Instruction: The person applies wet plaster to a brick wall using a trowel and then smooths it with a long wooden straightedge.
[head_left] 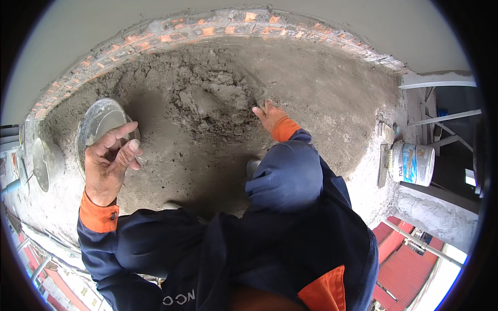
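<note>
Lumpy, crumbly grey-brown mortar heap beside the bare right hand (whether its fingers grip, I cannot tell); bare left hand, fingers apart.

This is a building site, seemingly high up: red corrugated roofs show beyond the edge at the lower right. A rough heap of grey mortar lies spread over the bare, gritty floor, and a strip of exposed brick runs beneath a smooth grey wall. A mortar-smeared bucket, a white pail and pale metal struts fit such a place.
</note>
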A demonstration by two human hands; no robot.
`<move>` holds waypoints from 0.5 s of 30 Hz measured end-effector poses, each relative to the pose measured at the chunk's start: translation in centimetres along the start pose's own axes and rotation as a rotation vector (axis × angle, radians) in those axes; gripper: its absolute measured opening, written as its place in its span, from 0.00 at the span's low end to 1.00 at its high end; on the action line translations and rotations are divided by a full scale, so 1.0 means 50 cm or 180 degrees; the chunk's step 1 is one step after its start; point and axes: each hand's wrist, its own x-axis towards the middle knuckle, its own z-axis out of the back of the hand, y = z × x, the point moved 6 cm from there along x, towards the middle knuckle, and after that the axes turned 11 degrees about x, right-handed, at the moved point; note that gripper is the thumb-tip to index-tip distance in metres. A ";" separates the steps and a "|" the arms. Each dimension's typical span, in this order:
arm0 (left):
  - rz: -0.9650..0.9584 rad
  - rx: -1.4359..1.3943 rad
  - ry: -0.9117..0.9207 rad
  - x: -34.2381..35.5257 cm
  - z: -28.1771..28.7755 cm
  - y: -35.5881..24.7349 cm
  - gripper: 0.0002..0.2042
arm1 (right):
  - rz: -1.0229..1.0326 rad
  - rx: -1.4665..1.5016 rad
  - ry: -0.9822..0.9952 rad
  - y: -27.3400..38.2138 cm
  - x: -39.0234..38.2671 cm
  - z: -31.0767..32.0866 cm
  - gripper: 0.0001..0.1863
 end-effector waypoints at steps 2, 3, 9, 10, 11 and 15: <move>0.0082 0.0008 0.0050 -0.001 -0.002 0.006 0.17 | -0.0067 0.0410 -0.0497 -0.060 0.005 0.065 0.41; 0.0045 0.0043 0.0047 -0.002 0.000 0.006 0.17 | -0.0456 0.0444 -0.0720 -0.108 0.018 0.101 0.40; 0.0020 0.0127 0.0084 0.000 -0.002 0.018 0.17 | -0.1198 0.1290 -0.1092 -0.216 0.050 0.108 0.38; 0.0081 0.0114 0.0097 0.003 -0.004 0.021 0.17 | -0.1053 0.1158 -0.0677 -0.194 0.045 0.071 0.38; 0.0127 0.0102 0.0120 0.006 -0.006 0.024 0.17 | -0.0781 0.0937 -0.0136 -0.167 0.018 0.025 0.38; 0.0163 0.0086 0.0158 0.013 -0.015 0.026 0.18 | -0.0271 0.0664 -0.0102 -0.137 -0.085 0.009 0.40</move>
